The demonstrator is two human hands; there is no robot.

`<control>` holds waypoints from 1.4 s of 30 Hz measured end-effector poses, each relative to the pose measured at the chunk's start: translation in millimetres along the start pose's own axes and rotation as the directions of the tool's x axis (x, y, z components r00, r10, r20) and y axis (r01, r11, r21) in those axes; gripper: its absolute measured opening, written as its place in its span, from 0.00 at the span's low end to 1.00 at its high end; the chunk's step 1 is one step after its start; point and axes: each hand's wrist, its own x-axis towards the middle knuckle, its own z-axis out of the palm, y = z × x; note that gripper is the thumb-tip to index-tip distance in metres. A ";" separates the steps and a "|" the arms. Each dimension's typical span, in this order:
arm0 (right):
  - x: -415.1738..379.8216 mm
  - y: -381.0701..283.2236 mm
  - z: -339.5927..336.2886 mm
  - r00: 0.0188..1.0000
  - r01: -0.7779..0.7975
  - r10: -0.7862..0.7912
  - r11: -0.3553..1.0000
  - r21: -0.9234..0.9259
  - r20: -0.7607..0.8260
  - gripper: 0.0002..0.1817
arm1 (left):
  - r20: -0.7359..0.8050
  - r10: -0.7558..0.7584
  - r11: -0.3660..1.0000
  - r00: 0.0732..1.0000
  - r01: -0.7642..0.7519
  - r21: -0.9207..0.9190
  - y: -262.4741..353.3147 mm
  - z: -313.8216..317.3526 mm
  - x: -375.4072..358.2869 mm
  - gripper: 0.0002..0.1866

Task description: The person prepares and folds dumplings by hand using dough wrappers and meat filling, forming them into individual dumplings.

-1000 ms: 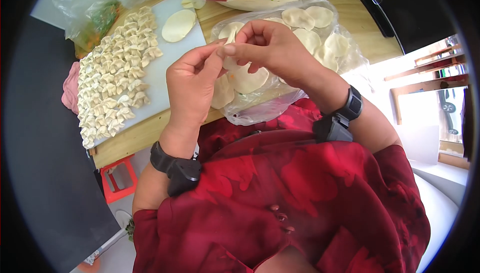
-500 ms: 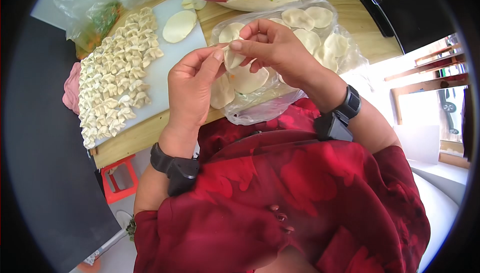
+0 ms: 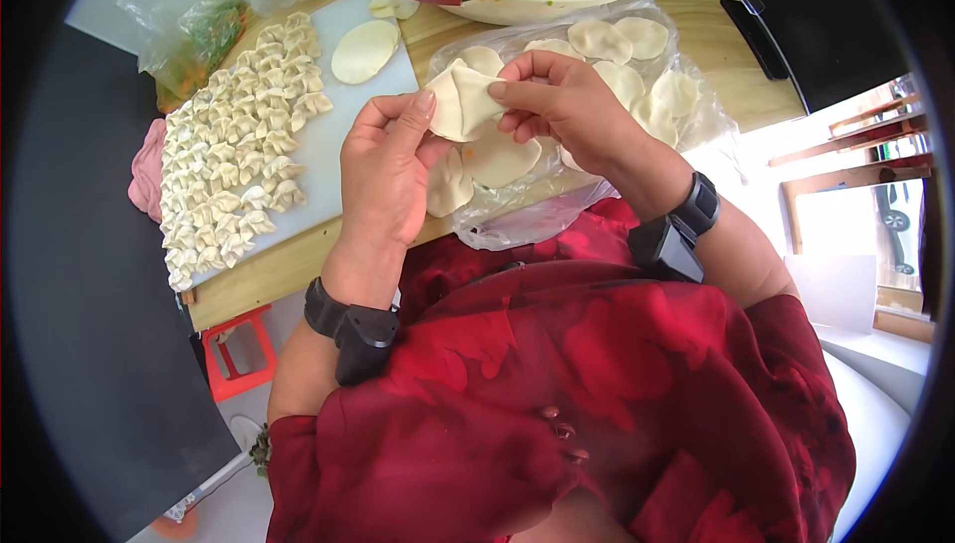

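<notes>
A pale dumpling wrapper [image 3: 464,102] with a fold down its middle is stretched between my two hands, above the table. My left hand [image 3: 390,140] pinches its left edge between thumb and fingers. At the right edge, the thumb and fingers of my right hand [image 3: 557,100] are closed on it. Whether filling sits inside the dough cannot be seen. Loose round wrappers [image 3: 505,160] lie below and behind my hands on a clear plastic bag [image 3: 497,230].
Rows of folded dumplings [image 3: 234,150] cover the left of a white board [image 3: 343,105], where a flat wrapper [image 3: 365,53] also lies. A white bowl [image 3: 487,8] of minced filling stands at the back. A plastic bag [image 3: 204,36] is at back left, a dark phone-like object [image 3: 753,38] at right.
My hands have moved apart a little, and the wrapper, bunched up between my fingertips before, is now spread wider between them. The view has shifted slightly.
</notes>
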 end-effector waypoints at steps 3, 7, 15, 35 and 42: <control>-1.7 -1.0 3.1 0.999 -0.026 0.026 0.999 -0.023 0.027 0.13 | 0.083 0.055 0.992 0.995 -0.064 0.107 1.3 -0.8 1.0 0.09; 2.4 -13.0 6.8 0.987 0.157 -0.151 0.915 -0.372 0.046 0.12 | 0.116 0.150 0.953 0.982 -0.175 0.246 4.8 11.1 -1.6 0.08; 5.5 -1.0 14.5 0.945 0.323 -0.279 0.876 -0.359 0.169 0.10 | 0.057 -0.029 0.965 0.998 0.013 0.262 5.7 5.6 -3.6 0.11; 3.5 2.0 -4.2 0.983 -0.014 0.057 0.971 -0.240 0.173 0.14 | 0.069 0.123 0.992 0.990 -0.121 -0.030 13.7 -0.7 -2.8 0.10; -17.0 -22.5 -45.8 0.999 0.047 -0.046 0.940 -0.338 0.010 0.13 | -0.161 0.048 0.997 0.986 -0.057 -0.058 36.3 -23.5 -6.1 0.16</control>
